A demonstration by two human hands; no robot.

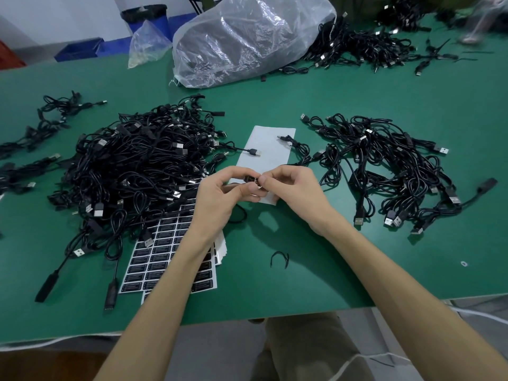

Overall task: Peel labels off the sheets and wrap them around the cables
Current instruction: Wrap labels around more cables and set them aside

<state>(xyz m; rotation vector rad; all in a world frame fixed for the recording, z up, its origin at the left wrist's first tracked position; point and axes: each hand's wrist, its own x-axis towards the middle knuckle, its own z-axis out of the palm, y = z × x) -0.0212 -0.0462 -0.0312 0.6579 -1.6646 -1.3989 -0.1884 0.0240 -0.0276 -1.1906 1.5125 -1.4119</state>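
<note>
Wrapping: both hands meet over the near end of the white backing sheet (270, 149), and the step looks to be mid-wrap.
Left hand (220, 196): fingers (245, 191) curled, thumb and forefinger pinching one end of the label.
Right hand (292, 188): curled too, pinching the other end.
Label (250, 179): small, black, right between the two sets of fingertips, off the tabletop (343, 257).
Cable (242, 217): mostly hidden in the grip; a loop below the left hand seems to belong to it.
Doing it well: hold the cable straight and taut, square the label across it, then roll so the edges meet flush, and press the seam last.
Watch: a skewed start probably leaves a sticky flap.
Supply: label sheets (165, 243) lie under the left forearm, tucked beneath the big cable pile (132, 166).
</note>
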